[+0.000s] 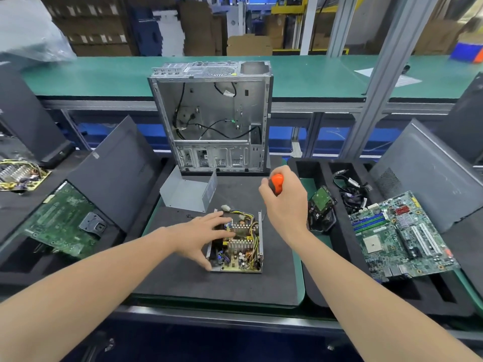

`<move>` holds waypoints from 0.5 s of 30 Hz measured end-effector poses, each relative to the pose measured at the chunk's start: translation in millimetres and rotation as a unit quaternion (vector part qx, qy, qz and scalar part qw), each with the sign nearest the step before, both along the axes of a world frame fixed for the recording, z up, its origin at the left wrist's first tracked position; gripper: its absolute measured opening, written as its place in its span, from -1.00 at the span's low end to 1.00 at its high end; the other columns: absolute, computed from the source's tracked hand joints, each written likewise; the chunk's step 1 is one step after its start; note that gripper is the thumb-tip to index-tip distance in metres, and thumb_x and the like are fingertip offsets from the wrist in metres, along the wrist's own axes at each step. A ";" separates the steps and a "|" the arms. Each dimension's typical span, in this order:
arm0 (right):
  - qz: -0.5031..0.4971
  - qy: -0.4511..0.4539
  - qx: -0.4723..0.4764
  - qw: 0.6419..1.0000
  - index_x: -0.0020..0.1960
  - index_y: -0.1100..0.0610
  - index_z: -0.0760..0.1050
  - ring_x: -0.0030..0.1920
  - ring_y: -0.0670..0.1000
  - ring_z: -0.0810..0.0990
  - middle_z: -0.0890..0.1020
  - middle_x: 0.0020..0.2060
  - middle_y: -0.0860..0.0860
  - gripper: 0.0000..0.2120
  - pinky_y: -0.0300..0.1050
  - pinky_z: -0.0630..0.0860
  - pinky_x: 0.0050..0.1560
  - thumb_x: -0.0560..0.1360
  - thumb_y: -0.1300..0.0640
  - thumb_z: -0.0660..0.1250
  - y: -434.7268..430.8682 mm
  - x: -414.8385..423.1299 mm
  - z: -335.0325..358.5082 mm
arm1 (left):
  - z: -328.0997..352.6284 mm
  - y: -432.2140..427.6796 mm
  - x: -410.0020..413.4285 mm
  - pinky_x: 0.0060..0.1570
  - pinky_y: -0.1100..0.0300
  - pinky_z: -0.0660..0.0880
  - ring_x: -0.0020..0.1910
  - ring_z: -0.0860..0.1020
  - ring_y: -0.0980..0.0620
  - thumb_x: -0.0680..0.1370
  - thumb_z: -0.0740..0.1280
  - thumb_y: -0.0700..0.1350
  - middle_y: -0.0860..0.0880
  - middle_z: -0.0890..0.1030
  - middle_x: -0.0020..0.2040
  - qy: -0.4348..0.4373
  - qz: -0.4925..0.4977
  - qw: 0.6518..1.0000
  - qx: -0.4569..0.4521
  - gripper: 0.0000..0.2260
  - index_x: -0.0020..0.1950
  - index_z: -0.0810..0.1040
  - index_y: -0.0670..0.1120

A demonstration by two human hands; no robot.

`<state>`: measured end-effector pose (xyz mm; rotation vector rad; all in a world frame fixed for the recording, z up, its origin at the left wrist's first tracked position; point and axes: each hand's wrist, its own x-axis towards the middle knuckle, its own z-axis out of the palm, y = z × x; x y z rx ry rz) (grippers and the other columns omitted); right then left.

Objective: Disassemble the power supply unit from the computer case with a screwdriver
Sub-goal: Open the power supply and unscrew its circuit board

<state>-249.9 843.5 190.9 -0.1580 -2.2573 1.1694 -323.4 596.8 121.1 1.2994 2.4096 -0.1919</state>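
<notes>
Left grip (206,237) spread flat on opened power supply unit (240,257), steadying it. Right grip (286,205) curled round screwdriver (277,182), poised beside unit, likely for next screw.

Bare mat (209,286) is found in front of the supply (240,246). The way behind is blocked by the cover (185,194) and the case (211,113); the right side is closed by the drive (322,202).

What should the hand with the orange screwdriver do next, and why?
Probably the right hand should bring the screwdriver down onto the open power supply unit: the left hand steadies it, and its metal cover lies off behind it.
</notes>
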 end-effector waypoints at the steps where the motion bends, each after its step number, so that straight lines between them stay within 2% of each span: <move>1: 0.012 0.008 -0.006 1.000 -0.07 -0.01 0.40 -0.20 0.06 0.54 0.51 -0.22 -0.04 -0.85 0.16 0.55 -0.13 0.58 -0.01 0.35 -4.1 0.0 3.2 | -1.7 -0.7 -0.4 0.62 -0.24 0.01 0.66 -0.30 0.01 0.45 0.47 0.37 0.12 -0.18 0.70 -0.001 0.004 1.000 0.014 -0.07 0.69 0.06 0.23; 6: 0.079 0.031 -0.022 0.996 -0.10 -0.08 0.39 -0.27 0.05 0.58 0.48 -0.33 -0.09 -0.85 0.10 0.57 -0.21 0.55 -0.05 0.35 -25.6 -1.3 13.3 | -8.0 -6.9 -3.6 0.62 -0.01 -0.04 0.65 -0.30 0.13 0.46 0.52 0.27 0.17 -0.18 0.70 -0.032 0.018 0.995 0.091 -0.19 0.63 0.26 0.18; 9: 0.122 -0.014 -0.035 0.992 -0.11 -0.04 0.39 -0.33 0.05 0.50 0.45 -0.39 -0.05 -0.84 0.06 0.54 -0.25 0.52 -0.04 0.36 -43.8 -1.9 4.0 | -13.4 -5.5 -5.8 0.63 0.09 0.02 0.68 -0.13 0.09 0.49 0.55 0.16 0.10 -0.08 0.71 -0.020 0.031 0.988 0.150 -0.28 0.58 0.36 0.07; 10: 0.134 -0.030 -0.032 0.990 -0.12 -0.03 0.39 -0.34 0.03 0.47 0.46 -0.39 -0.07 -0.83 0.04 0.52 -0.26 0.51 -0.03 0.37 -49.8 -1.3 -1.9 | -16.9 -4.7 -5.5 0.61 0.12 0.09 0.67 -0.05 0.12 0.50 0.56 0.10 0.12 -0.03 0.71 -0.020 0.034 0.983 0.179 -0.31 0.56 0.38 0.04; 12: 0.157 -0.060 -0.015 0.986 -0.13 -0.02 0.38 -0.34 -0.03 0.42 0.46 -0.39 -0.14 -0.82 -0.02 0.47 -0.25 0.50 0.00 0.39 -59.1 0.9 -15.6 | -25.5 -2.4 -1.5 0.52 0.26 0.19 0.59 0.04 0.34 0.48 0.56 0.00 0.28 0.07 0.62 -0.040 0.047 0.968 0.241 -0.36 0.51 0.39 0.06; 13: 0.168 -0.073 -0.009 0.983 -0.13 -0.03 0.38 -0.33 -0.04 0.41 0.45 -0.38 -0.15 -0.82 -0.03 0.46 -0.25 0.50 0.00 0.39 -62.3 2.3 -22.4 | -29.6 -1.3 1.9 0.49 0.25 0.26 0.54 0.10 0.39 0.47 0.55 -0.03 0.38 0.09 0.55 -0.056 0.061 0.961 0.264 -0.39 0.47 0.41 0.07; 15: 0.182 -0.092 -0.004 0.979 -0.13 -0.06 0.37 -0.29 -0.05 0.42 0.46 -0.35 -0.15 -0.82 -0.03 0.46 -0.23 0.51 0.01 0.38 -65.4 4.9 -34.2 | -37.3 -0.6 6.8 0.34 0.00 0.49 0.42 0.39 0.20 0.45 0.50 -0.11 0.43 0.16 0.49 -0.083 0.088 0.948 0.293 -0.45 0.42 0.45 0.09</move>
